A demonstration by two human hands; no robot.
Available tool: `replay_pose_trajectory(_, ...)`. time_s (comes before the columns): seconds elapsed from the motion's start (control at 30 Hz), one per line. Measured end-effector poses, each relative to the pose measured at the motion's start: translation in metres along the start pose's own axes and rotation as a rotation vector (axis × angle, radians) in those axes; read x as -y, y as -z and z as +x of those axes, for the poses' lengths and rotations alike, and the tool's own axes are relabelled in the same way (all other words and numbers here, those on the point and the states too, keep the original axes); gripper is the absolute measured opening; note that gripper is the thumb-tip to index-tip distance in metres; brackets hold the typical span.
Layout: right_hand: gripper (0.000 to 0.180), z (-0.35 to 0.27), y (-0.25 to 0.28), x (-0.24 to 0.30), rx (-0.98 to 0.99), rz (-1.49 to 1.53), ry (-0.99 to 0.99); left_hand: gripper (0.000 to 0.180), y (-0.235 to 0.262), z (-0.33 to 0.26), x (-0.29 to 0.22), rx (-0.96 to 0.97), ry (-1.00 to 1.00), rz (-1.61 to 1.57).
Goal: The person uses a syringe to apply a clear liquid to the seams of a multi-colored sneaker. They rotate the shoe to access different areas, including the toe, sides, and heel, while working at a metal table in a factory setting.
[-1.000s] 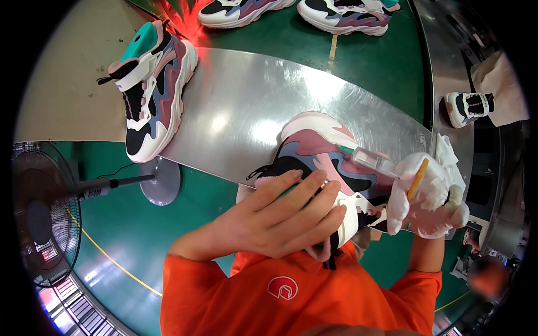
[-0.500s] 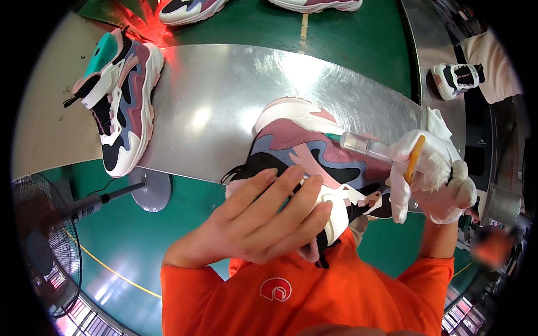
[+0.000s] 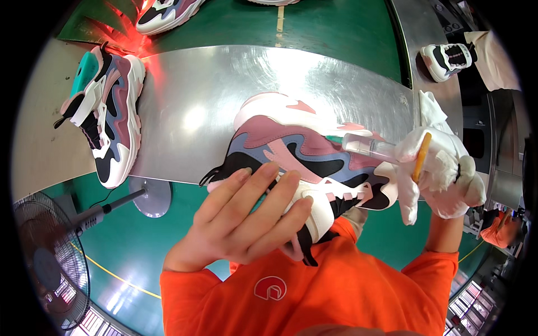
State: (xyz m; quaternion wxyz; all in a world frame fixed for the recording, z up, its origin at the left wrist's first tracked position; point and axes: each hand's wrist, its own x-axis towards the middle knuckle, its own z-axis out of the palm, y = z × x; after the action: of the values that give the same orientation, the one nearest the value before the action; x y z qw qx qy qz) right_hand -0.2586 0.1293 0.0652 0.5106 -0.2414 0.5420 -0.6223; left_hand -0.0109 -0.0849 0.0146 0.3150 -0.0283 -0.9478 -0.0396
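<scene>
Left hand (image 3: pixel 241 215): laid over shoe (image 3: pixel 297 151) opening; thumb hidden, closure cannot be told. Shoe lies at near edge of counter (image 3: pixel 185 84), long axis left-right, toe toward gloved right hand (image 3: pixel 436 175), grip closed around clear applicator (image 3: pixel 367 147).

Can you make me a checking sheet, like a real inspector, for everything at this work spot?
Surface: shiny metal table with bright light reflections.
Job's things: a middle shoe, tipped on its side, toe to the right; a clear tube with its teal tip at the shoe's side, near the sole.
Clutter: a left shoe with a teal insert; a far shoe on green.
Left hand: bare, fingers over the middle shoe's opening.
Right hand: white glove, holding the clear tube; an orange strip shows there.
Cables: thin dark cord on the floor near the fan.
Surroundings: fan at left, green floor, red glow at upper left.
</scene>
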Motion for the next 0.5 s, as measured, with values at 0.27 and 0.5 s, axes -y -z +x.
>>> replay_pose_trajectory(0.27, 0.100, -0.016, 0.014, 0.001, -0.033, 0.016, 0.033, 0.024, 0.003, 0.004, -0.001, 0.041, -0.001, -0.017)
replay_pose_trajectory(0.5, 0.099, -0.027, 0.023, -0.004, -0.050, 0.048, 0.069, 0.022, 0.002, 0.004, 0.000, 0.037, -0.008, 0.011)
